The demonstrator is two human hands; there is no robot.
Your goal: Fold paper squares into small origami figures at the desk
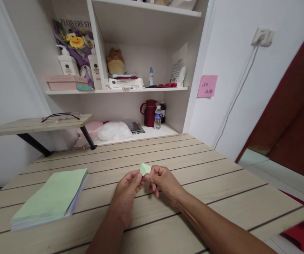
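Note:
A small folded piece of light green paper (145, 168) is held up between my two hands, above the middle of the wooden table. My left hand (129, 188) pinches its lower left side between thumb and fingers. On the right side, my right hand (165, 181) grips it with thumb and forefinger, the other fingers curled below. The paper shows creases and a pointed top. To the left lies a stack of coloured paper (52, 194) with a light green sheet on top.
The striped wooden table (215, 183) reaches back to white shelves (114, 91). A raised wooden stand (35, 123) with glasses (60, 115) is at the left. A dark red jug (149, 113) and a water bottle (158, 118) stand at the back.

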